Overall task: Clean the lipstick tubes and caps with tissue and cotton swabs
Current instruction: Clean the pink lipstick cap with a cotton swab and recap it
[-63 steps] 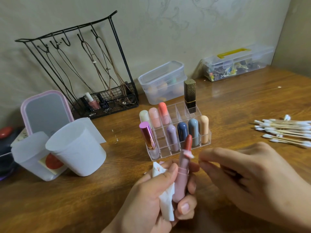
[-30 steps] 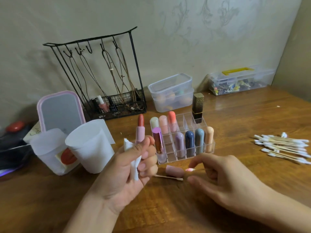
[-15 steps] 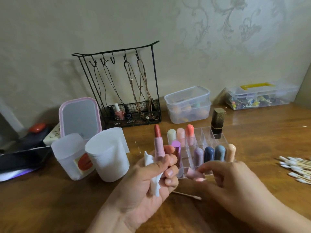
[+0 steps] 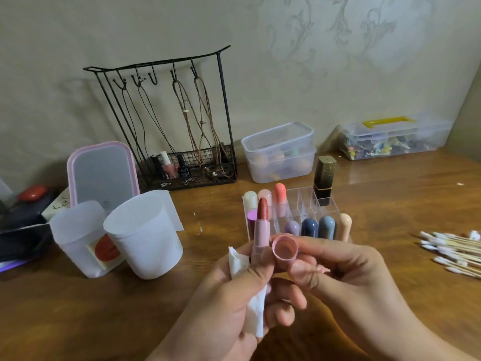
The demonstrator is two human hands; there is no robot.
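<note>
Left hand (image 4: 234, 290): grips upright lipstick tube (image 4: 261, 231) plus tissue (image 4: 253, 308) | right hand (image 4: 346, 280): pinches cap (image 4: 284, 251), mouth toward viewer, just right of tube | above counter's (image 4: 390, 204) near edge.

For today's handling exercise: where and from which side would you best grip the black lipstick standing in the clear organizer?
Probably the black lipstick's upper body, from above: it stands upright, its base sunk in a back compartment of the clear organizer, top clear.
</note>
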